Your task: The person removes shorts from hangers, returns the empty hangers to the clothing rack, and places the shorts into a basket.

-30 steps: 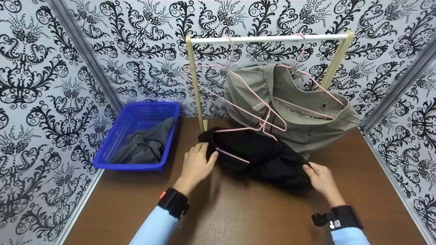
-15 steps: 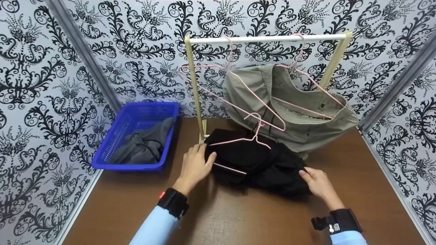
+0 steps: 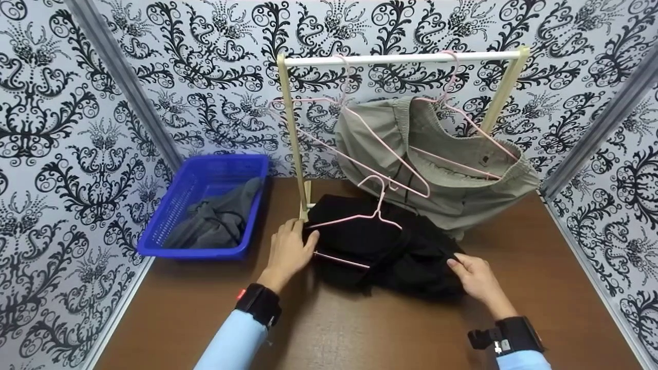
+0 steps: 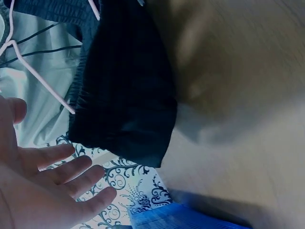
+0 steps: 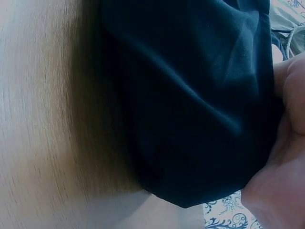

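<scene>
Black shorts [image 3: 426,252] with a gathered waistband are held just over the table, a pink hanger [image 3: 354,217] inside the waist opening, its hook upright. My left hand [image 3: 289,251] is at the waistband's left end; in the left wrist view its fingers [image 4: 78,183] are spread and relaxed beside the cloth. With thumb and fingers, my right hand [image 3: 475,277] pinches the right edge of the shorts; in the right wrist view the dark cloth [image 5: 200,105] hides part of that grip.
Behind stands a rack with a white rail [image 3: 401,59]. On it hang a bare pink hanger [image 3: 383,139] and a hanger carrying khaki shorts [image 3: 462,200]. A blue basket [image 3: 193,253] at left holds a dark grey garment [image 3: 216,221]. Patterned walls enclose the brown table [image 3: 360,334].
The black shorts and their hanger have come lower and toward me, the hanger's hook swinging up and left, away from the hanging clothes. Both hands have shifted slightly left and down.
</scene>
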The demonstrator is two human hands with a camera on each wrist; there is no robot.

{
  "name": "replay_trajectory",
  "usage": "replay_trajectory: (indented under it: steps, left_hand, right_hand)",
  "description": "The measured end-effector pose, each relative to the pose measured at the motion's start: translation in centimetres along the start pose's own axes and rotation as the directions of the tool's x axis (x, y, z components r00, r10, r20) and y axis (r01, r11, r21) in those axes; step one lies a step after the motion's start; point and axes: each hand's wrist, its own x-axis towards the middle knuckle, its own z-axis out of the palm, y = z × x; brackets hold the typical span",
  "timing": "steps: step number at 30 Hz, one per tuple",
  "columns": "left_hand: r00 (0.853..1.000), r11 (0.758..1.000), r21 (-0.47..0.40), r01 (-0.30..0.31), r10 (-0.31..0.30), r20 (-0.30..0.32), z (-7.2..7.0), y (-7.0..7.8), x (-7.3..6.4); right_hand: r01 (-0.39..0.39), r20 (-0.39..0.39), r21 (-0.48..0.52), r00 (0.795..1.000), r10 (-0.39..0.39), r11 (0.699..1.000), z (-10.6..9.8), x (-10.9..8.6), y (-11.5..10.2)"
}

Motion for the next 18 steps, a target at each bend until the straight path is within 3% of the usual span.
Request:
replay_trajectory:
  steps: [11, 18]
  left_hand:
    - [0.999, 0.999, -0.023, 0.041, -0.041, 0.023, -0.2, -0.7, 0.5]
    - [0.997, 0.998, -0.061, 0.027, -0.032, -0.072, -1.0, -1.0, 1.0]
  right_hand:
    - [0.140, -0.156, 0.038, 0.979, -0.133, 0.989, 0.0, 0.0, -0.5]
    - [0.234, -0.228, 0.048, 0.949, -0.218, 0.971, -0.3, 0.4, -1.0]
